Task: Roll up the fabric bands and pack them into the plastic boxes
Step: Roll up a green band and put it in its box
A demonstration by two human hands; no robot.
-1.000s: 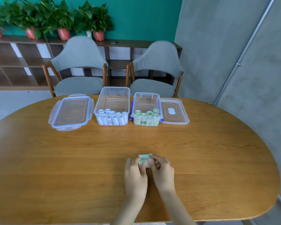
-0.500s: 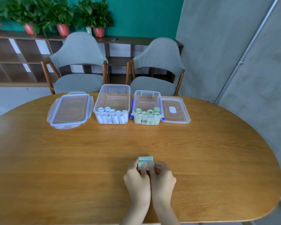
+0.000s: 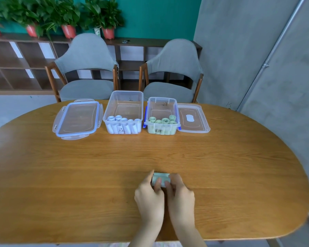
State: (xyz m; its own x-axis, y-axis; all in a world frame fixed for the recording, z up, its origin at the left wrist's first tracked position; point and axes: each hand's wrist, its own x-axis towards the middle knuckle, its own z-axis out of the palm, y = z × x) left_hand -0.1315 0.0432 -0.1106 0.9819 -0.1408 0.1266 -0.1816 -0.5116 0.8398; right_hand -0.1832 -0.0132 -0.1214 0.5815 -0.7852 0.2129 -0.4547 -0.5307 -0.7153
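Oak-grained wood makes up the oval table (image 3: 78,175), the landmark here. At its near edge the left hand (image 3: 149,198) and right hand (image 3: 181,198) sit side by side, fingers curled round a pale green fabric roll (image 3: 161,178) lying on the tabletop. Toward the table's far edge stand two clear plastic boxes: the left box (image 3: 123,113) holds pale blue rolls (image 3: 122,119), the right box (image 3: 162,115) holds green rolls (image 3: 163,120). A blue-rimmed lid (image 3: 78,120) lies left of them, a clear lid (image 3: 193,118) right. Beyond the table stand two grey chairs (image 3: 86,68), a low shelf (image 3: 16,65) with potted plants (image 3: 68,16), a teal wall (image 3: 159,16) and a grey wall (image 3: 239,50).
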